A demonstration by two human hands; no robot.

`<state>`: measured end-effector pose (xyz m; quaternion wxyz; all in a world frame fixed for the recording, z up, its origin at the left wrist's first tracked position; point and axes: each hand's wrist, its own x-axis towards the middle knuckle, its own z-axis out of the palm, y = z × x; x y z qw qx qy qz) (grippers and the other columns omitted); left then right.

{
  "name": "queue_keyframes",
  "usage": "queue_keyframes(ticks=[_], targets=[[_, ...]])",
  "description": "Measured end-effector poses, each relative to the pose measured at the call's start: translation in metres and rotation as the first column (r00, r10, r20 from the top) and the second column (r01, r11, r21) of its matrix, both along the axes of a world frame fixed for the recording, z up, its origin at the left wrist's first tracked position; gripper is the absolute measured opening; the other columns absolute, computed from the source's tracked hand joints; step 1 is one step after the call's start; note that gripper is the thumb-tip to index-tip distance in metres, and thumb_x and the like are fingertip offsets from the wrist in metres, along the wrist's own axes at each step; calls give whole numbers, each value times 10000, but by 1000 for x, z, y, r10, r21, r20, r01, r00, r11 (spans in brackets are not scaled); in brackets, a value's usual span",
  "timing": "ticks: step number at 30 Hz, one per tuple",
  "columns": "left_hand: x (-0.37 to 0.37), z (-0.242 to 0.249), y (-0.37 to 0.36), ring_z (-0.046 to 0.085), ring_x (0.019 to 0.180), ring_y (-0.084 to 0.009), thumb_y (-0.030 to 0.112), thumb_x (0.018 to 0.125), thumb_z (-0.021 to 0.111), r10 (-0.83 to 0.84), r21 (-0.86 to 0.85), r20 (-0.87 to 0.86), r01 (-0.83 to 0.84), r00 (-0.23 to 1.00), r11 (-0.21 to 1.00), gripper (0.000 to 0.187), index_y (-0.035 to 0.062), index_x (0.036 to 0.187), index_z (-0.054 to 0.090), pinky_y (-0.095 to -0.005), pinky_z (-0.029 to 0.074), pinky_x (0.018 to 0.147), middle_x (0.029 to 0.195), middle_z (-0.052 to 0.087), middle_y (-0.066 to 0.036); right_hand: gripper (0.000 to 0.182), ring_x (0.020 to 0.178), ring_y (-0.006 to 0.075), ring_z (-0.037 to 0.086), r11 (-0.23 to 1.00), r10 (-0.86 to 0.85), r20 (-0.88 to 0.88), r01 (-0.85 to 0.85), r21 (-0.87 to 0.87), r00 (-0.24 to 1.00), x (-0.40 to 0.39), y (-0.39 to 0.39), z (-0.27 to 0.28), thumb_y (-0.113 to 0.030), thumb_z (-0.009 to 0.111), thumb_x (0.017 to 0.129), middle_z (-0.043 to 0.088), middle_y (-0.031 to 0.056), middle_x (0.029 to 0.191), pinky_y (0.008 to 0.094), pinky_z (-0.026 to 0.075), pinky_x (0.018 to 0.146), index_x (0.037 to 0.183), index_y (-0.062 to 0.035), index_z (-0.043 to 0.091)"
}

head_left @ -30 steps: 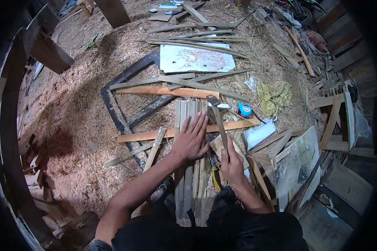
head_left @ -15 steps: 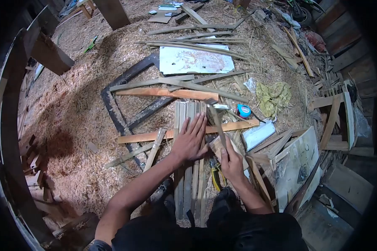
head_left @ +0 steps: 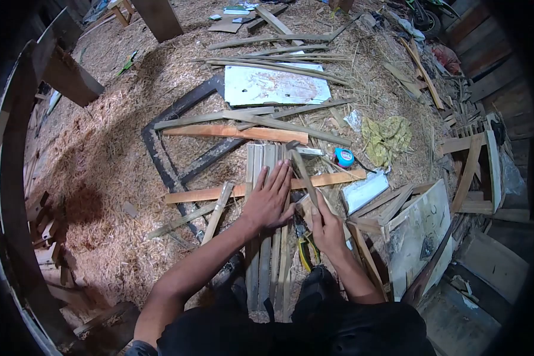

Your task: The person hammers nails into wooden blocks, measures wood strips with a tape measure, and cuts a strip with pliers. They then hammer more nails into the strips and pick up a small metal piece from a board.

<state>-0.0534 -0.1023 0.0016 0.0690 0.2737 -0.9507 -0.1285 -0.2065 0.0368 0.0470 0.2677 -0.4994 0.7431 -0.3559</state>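
My left hand (head_left: 268,202) lies flat with spread fingers on a row of long grey wooden slats (head_left: 254,276), which run away from me between my feet. In my right hand (head_left: 329,231) is a hammer (head_left: 305,177), gripped by its handle. Its head is at the far end of the slats, just beyond my left fingertips. An orange-toned wooden strip (head_left: 210,194) runs crosswise beneath the slats. Yellow-handled pliers (head_left: 305,254) lie below my right hand, close to my foot. A blue tape measure (head_left: 344,157) rests to the right of the hammer head.
Wood shavings cover the ground. Ahead lie a dark rectangular frame (head_left: 154,151), a stained white panel (head_left: 276,87) and several loose strips. A yellow cloth (head_left: 385,140) sits at the right, beyond a leaning pale panel (head_left: 421,234). Upright boards (head_left: 71,77) stand at the left.
The hammer head has shifted slightly left and down, towards the ends of the slats. My left hand stays pressed in the same place.
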Motion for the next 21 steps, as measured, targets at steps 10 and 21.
queue_keyframes(ticks=[10,21], targets=[[3,2,-2,144,1547,-335,543,903,505,-1,-5,8,1,1000,1000,941,-67,1554,205,-502,75,1250,1648,181,-221,516,775,467,677,977,-50,-39,40,-207,998,5,1,7,-125,504,1009,665,279,796,481,527,671,1506,-30,403],[2,2,-1,142,1545,-348,540,902,512,-9,-19,20,10,1000,1000,932,-74,1542,225,-513,73,1248,1641,188,-236,499,889,436,713,982,12,-26,-7,191,1000,1,-3,11,-95,505,1004,684,310,1041,444,553,741,1477,38,416]])
